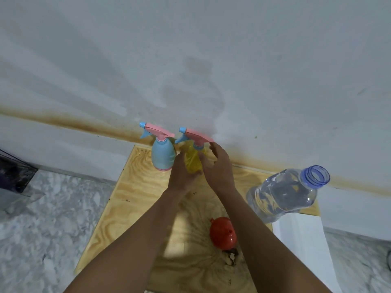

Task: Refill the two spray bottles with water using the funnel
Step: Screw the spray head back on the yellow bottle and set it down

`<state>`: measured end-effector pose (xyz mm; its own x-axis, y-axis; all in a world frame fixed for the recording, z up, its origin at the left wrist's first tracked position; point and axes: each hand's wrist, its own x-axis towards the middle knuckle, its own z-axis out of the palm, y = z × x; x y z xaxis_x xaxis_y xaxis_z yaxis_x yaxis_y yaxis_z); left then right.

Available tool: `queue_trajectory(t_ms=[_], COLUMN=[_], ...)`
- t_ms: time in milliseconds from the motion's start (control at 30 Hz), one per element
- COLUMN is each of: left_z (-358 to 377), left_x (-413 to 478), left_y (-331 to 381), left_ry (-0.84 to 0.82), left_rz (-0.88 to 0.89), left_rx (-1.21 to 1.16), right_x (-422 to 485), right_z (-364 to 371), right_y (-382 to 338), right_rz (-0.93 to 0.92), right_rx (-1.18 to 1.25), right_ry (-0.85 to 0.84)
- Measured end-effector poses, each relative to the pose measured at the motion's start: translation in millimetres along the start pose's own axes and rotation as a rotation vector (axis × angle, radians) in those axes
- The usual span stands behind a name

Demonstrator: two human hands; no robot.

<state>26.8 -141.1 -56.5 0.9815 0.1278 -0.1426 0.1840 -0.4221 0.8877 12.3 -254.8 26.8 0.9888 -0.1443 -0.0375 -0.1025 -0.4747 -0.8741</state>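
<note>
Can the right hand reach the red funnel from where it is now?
Probably yes. The funnel lies uncovered on the wooden board, close beside the right forearm. The right hand is up at the yellow spray bottle, so it would have to pull back first.
</note>
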Motion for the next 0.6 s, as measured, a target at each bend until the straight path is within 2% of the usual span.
queue_trajectory(t_ms=[100, 200, 300, 367, 467, 600], left_z=[-16, -34, -45, -48, -43, -20], left_x=[-30, -68, -104, -125, -155, -182], left_y=[19, 32, 40, 53, 95, 151], left_ry=[-0.009, 0.020, 0.065, 0.060, -0.005, -0.195], left_rz=[-0.068, -0.048, -0.049, -0.041, 0.060, 0.267], left_rx=[0.007, 0.015, 0.034, -0.049, -0.110, -0.159], right_x=[-33, -76, -120, -145, -175, -196], right_z=[-10, -22, -43, -61, -91, -125], right_y=[-2, -3, 4, 13, 36, 80], right_rz=[-0.014, -0.060, -0.116, -0.152, -0.131, 0.003], right_rx=[0.053, 0.078, 0.020, -0.016, -0.094, -0.244], right_ry=[0.048, 0.031, 0.040, 0.078, 0.145, 0.181])
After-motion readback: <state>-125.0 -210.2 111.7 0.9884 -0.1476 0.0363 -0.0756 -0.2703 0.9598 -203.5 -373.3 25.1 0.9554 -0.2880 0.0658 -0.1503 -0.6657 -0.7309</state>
